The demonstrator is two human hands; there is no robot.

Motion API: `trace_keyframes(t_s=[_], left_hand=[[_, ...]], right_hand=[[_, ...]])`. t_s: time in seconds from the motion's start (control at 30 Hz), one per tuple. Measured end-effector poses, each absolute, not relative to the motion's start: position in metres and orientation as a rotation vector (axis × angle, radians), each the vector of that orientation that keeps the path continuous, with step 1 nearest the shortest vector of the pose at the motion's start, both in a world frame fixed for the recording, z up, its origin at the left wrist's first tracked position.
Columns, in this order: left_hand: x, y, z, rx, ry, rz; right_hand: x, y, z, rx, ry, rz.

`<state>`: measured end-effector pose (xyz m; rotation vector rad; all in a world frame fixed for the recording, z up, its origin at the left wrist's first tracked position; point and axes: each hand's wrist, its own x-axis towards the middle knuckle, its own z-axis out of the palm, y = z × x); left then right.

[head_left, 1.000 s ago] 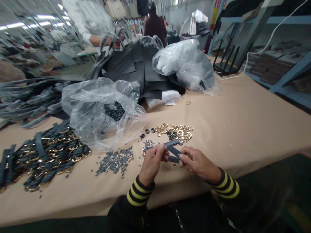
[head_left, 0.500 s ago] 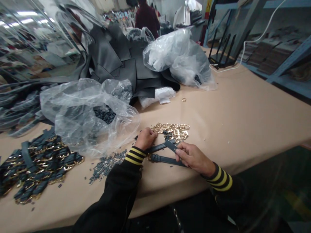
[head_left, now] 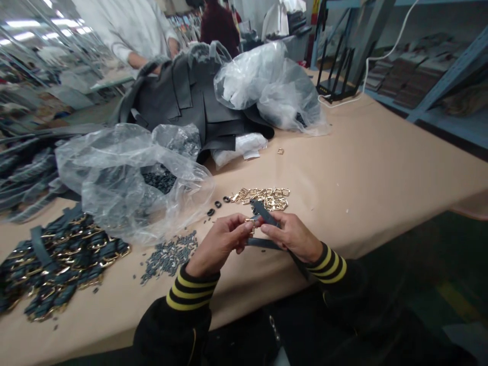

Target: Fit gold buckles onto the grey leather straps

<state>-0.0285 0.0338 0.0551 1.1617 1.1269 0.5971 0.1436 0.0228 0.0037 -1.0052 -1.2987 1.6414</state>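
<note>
L hand [head_left: 218,240] pinches gold buckle [head_left: 249,220] at dark leather strap [head_left: 264,213]; R hand [head_left: 292,235] grips strap too, nearer its long tail, running diag. past R wrist.

cuff [head_left: 189,291]: black, yellow stripes | strap [head_left: 264,213]: dark grey | buckles [head_left: 263,198]: gold

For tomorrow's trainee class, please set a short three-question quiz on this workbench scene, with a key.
1. What do the left hand and right hand hold between them?
2. True or false: the loose gold buckles lie on the tan table cover, outside the clear plastic bag.
3. Which colour are the stripes on the black sleeve cuffs: A yellow, B red, C white?

Key: 1 a dark strap with a gold buckle; 2 true; 3 A.
</note>
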Motion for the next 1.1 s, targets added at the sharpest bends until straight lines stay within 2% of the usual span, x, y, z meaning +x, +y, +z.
trace_keyframes(t_s=[0.17,0.57,0.83,1.0,1.1], left_hand=[[-0.019,0.013,0.052,1.168,1.161,0.621],[-0.012,-0.011,0.047,1.402,1.325,0.743],[-0.014,-0.019,0.047,1.336,1.438,0.935],[-0.014,-0.022,0.064,1.375,1.385,0.878],[-0.013,-0.022,0.071,1.366,1.389,0.886]], right_hand=[[0.14,0.013,0.006,-0.875,-1.283,1.767],[0.142,0.001,0.004,-0.903,-1.325,1.791],[0.141,-0.002,0.004,-1.121,-1.549,1.418],[0.144,-0.004,0.003,-1.192,-1.505,1.57],[0.147,-0.007,0.003,-1.067,-1.54,1.684]])
